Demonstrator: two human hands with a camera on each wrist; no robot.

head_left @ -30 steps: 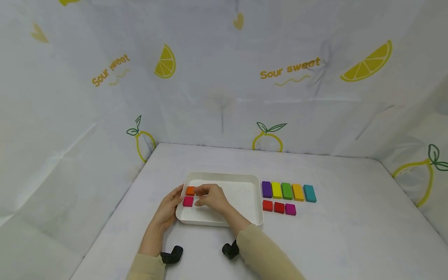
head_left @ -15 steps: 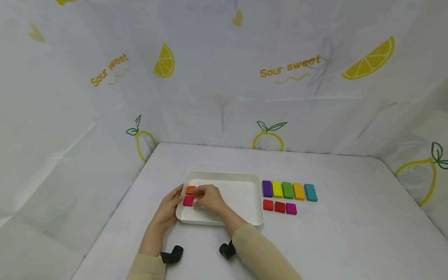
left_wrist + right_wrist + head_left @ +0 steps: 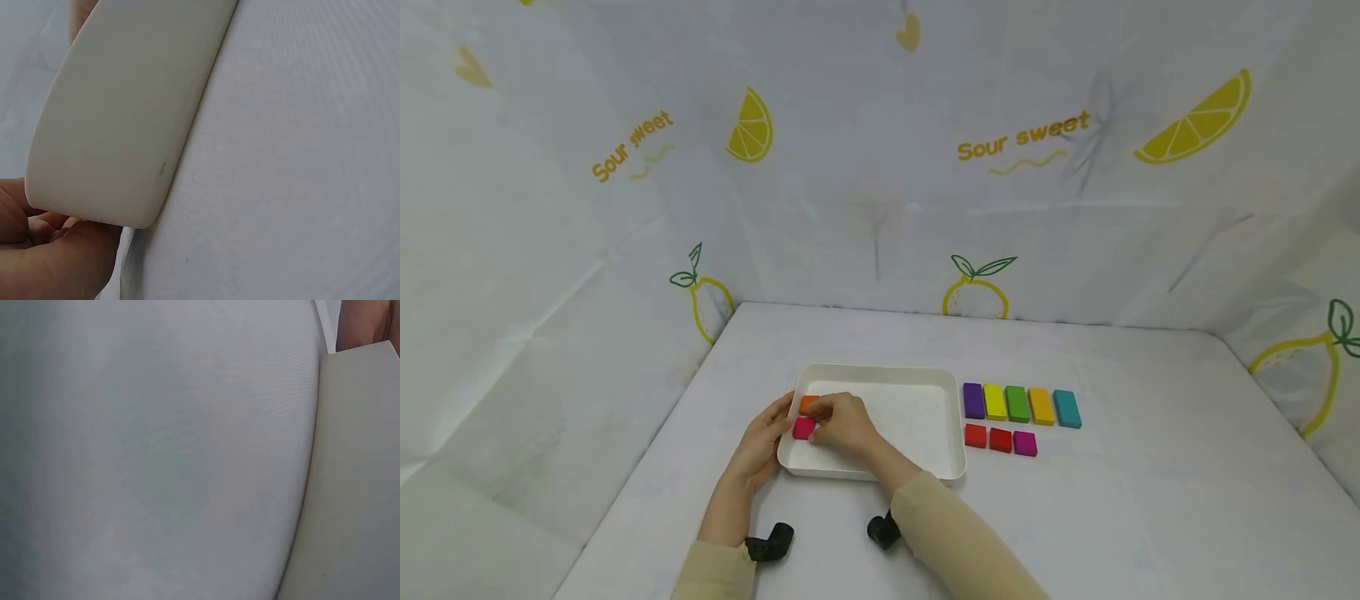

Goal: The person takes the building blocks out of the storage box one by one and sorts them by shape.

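Note:
A shallow white tray lies on the table, seen mainly in the head view. My left hand grips its left side, with the thumb near the rim and the fingers outside the wall. In the left wrist view, part of that hand shows beside the outer wall of the tray. Inside at the left sit an orange block and a pink block. Over the tray, my right hand has its index finger by the orange block and its thumb by the right edge of the pink block. Whether it pinches either block is unclear.
Right of the tray stand purple, yellow, green, amber and teal blocks in a row. Smaller red-orange, red and magenta blocks lie in front. A lemon-printed cloth hangs behind.
My right hand has shifted slightly left, bringing its fingertips from beside the two blocks onto their right edges. The left hand stays on the tray. The head view has tilted a little.

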